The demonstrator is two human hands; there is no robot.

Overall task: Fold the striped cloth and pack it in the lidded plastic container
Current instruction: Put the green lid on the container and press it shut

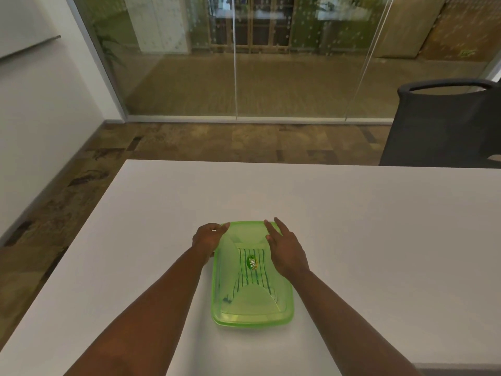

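A green see-through plastic container (pixel 252 308) lies on the white table (pixel 352 226) with its lid (pixel 244 234) on top. Through the lid I see the folded striped cloth (pixel 252 278), white with dark green stripes, inside the box. My left hand (pixel 207 238) curls around the far left corner of the lid, fingers on its edge. My right hand (pixel 284 246) rests flat on the lid's far right part, fingers spread. A small oval label sits on the lid's middle.
A dark mesh office chair (pixel 444 123) stands beyond the table's far right corner. A glass wall runs behind the table, and patterned brown carpet lies to the left, past the table's left edge.
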